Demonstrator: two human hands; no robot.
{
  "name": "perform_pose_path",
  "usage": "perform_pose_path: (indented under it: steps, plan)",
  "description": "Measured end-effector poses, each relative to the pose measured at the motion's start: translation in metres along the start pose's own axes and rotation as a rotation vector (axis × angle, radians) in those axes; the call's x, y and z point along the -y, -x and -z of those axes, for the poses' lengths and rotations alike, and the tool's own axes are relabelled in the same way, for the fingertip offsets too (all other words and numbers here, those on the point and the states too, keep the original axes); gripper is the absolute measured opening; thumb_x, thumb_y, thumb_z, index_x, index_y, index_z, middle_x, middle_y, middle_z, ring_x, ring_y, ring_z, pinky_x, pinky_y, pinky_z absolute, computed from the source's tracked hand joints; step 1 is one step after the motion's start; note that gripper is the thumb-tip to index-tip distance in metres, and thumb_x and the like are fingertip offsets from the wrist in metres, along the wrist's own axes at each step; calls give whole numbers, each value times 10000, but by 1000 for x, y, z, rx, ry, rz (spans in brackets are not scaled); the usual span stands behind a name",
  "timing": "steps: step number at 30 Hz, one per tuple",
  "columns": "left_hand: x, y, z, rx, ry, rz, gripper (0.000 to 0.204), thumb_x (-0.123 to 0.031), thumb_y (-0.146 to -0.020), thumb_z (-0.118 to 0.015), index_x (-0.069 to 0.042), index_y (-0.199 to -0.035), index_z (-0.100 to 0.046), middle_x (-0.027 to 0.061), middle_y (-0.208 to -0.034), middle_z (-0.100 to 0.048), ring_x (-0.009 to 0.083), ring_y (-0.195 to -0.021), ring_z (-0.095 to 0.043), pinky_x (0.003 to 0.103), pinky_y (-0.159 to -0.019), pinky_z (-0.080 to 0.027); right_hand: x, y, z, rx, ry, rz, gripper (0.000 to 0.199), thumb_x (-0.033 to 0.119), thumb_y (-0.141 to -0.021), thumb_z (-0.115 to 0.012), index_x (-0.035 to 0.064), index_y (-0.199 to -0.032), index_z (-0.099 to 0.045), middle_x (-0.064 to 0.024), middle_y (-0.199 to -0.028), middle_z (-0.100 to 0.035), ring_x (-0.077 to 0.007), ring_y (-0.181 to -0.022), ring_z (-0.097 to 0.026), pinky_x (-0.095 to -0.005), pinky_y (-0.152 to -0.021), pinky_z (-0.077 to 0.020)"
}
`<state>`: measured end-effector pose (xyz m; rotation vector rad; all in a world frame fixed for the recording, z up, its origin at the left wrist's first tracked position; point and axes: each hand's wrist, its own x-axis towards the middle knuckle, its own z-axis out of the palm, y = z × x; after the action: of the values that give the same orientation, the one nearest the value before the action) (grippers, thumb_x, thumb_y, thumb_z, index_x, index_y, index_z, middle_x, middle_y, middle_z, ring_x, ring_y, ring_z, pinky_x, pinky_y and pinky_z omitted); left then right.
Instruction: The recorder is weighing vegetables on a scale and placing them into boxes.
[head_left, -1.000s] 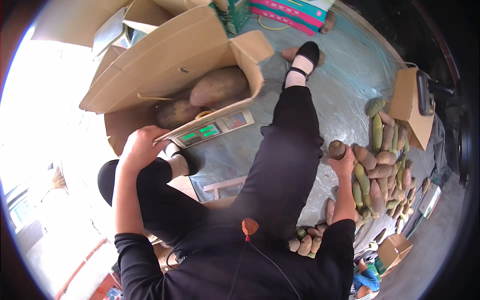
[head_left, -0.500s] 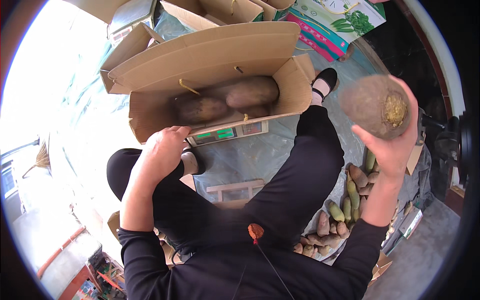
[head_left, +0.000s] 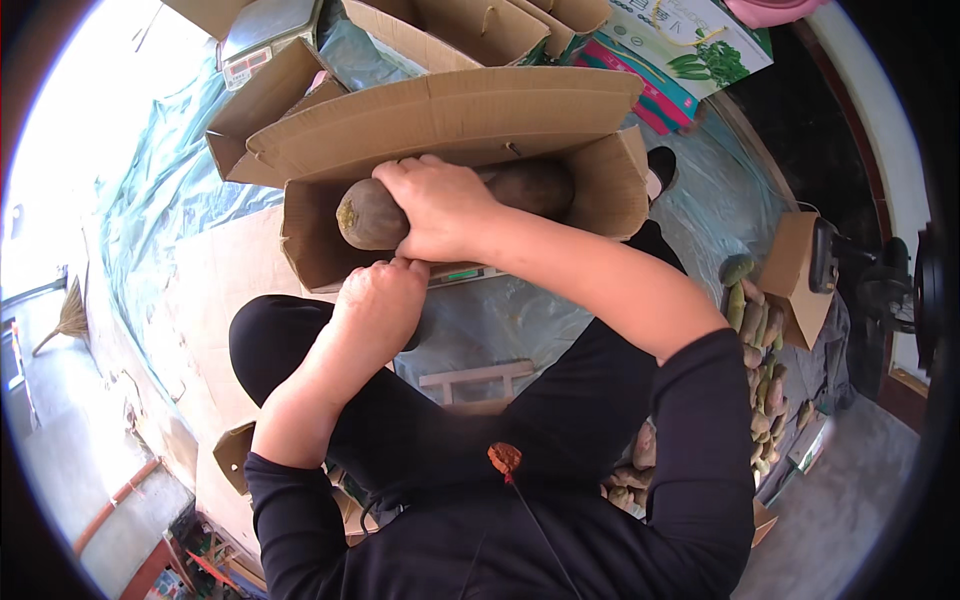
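- Translucent plastic sheet (head_left: pixel 550 345) covers much of the floor, the person's black-clad legs lying across it toward five and eight o'clock.
- A heap of green and reddish vegetables (head_left: pixel 765 385) spreads between three and four o'clock, partly hidden by the right sleeve.
- The open carton (head_left: pixel 450 115) stands at twelve o'clock, flap raised on its far side; the right forearm crosses its near rim, blocking part of the inside.
- Beyond it, more open cartons (head_left: pixel 440 30) stand at twelve, and a white printed box (head_left: pixel 690 45) at one.
- A smaller brown box (head_left: pixel 797 275) sits at three o'clock.
- A pale wooden frame (head_left: pixel 480 380) lies at six, between the legs.
- Inside the carton, a dark tuber (head_left: pixel 540 188) lies toward one o'clock; a grey-brown tuber (head_left: pixel 370 215) is toward ten, its yellowish end facing nine.
- The right hand (head_left: pixel 440 205) is clamped over that grey-brown tuber from above.
- The left hand (head_left: pixel 385 305) has its fingers curled on the carton's near rim, just beside the right thumb.
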<state>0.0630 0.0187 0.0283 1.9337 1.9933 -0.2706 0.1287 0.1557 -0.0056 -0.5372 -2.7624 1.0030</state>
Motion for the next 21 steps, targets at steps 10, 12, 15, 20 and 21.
perform_pose_path:
  steps: [10, 12, 15, 20, 21]
  plan:
    - [2, -6, -11, 26, -146, -40, 120, -50, -765, -558, -65, -880, -589, 101, -827, -649, 244, -758, -668, 351, -652, -543, -1, -53, -63, 166, 47, -371, 168, 174, -679, -666, 64, -789, -730, -147, -853, -696, -275, -856, -681, -376, -732, -542]
    - [7, -3, -2, 19, -77, -4, 145, -21, -769, -537, -54, -898, -594, 123, -824, -645, 282, -767, -659, 373, -659, -535, 8, -66, -68, 182, 49, -384, 187, 103, -736, -614, 79, -876, -736, -140, -931, -697, -242, -905, -676, -365, -712, -547]
    - [-7, -20, -10, -6, 113, -38, 120, -50, -811, -534, -28, -904, -607, 221, -803, -613, 400, -794, -606, 474, -667, -483, -4, -40, -36, 310, 102, -371, 231, 139, -720, -654, 70, -928, -729, -109, -984, -696, -238, -955, -660, -359, -751, -541]
    - [-9, -14, 1, -34, 95, 5, 49, -32, -788, -569, -10, -830, -582, 208, -825, -612, 398, -791, -599, 460, -650, -475, 16, -7, 37, 216, 21, -147, 265, 255, -711, -686, 76, -901, -728, -102, -963, -695, -260, -933, -652, -383, -773, -525]
    - [-8, -13, 5, -11, 94, 32, 77, -47, -787, -584, -7, -853, -592, 208, -822, -612, 398, -792, -597, 459, -659, -471, 19, 4, 59, 163, -16, -115, 281, 264, -714, -685, 62, -907, -720, -107, -946, -695, -269, -903, -655, -387, -770, -521]
